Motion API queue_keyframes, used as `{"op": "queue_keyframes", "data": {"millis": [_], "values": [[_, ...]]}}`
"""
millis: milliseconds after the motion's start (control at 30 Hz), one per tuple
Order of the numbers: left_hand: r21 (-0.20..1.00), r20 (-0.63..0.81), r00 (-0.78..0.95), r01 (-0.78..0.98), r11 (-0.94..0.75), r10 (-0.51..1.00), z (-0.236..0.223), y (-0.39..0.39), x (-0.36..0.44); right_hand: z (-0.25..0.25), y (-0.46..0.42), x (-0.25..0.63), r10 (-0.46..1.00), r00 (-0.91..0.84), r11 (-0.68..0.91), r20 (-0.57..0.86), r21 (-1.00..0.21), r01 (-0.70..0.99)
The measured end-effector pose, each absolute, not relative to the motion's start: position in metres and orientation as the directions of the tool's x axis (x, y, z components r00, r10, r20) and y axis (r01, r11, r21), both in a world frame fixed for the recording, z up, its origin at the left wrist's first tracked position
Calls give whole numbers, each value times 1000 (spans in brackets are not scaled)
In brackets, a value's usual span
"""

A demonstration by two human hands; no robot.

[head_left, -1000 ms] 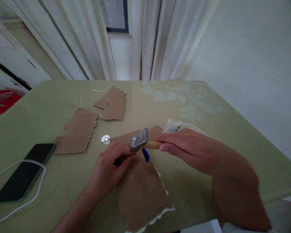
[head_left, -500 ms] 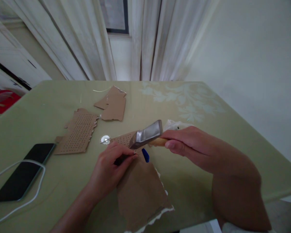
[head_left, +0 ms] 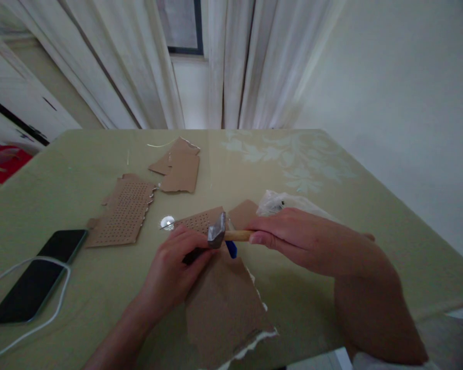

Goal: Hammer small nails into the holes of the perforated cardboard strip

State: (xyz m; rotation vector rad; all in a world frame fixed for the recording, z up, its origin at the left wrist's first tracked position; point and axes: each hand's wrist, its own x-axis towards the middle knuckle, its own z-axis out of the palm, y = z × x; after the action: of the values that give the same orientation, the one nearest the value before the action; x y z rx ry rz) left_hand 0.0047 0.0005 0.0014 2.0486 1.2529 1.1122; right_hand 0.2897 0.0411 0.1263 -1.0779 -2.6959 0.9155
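Observation:
My right hand grips the wooden handle of a small hammer, whose metal head is down just above my left fingertips. My left hand is pinched round a thin dark tool with a blue part, holding it upright on a torn brown cardboard sheet at the table's near edge. A perforated cardboard piece lies just behind the hammer head.
On the green table lie a larger perforated cardboard piece, plain cardboard scraps, a small shiny disc, a crumpled clear bag, and a dark phone with a white cable at left. White curtains hang behind.
The hammer head rose and tilted up half a second ago, then came down onto the tool held in my left hand. My left hand stayed in place.

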Motion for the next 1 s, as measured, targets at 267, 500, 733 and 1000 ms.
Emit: {"op": "queue_keyframes", "data": {"millis": [267,500,733,1000], "values": [[742,381,224,505,-442,897,4,-1,5,126,40,288,663,-744,576,-85,-577,579],[746,370,223,508,-432,902,4,-1,5,128,41,288,670,-738,556,-81,-604,571],[744,355,233,516,-424,906,1,-1,5,124,42,287,645,-756,580,-114,-571,581],[773,344,166,509,-380,924,7,10,-23,130,40,298,710,-704,555,-31,-591,585]]}}
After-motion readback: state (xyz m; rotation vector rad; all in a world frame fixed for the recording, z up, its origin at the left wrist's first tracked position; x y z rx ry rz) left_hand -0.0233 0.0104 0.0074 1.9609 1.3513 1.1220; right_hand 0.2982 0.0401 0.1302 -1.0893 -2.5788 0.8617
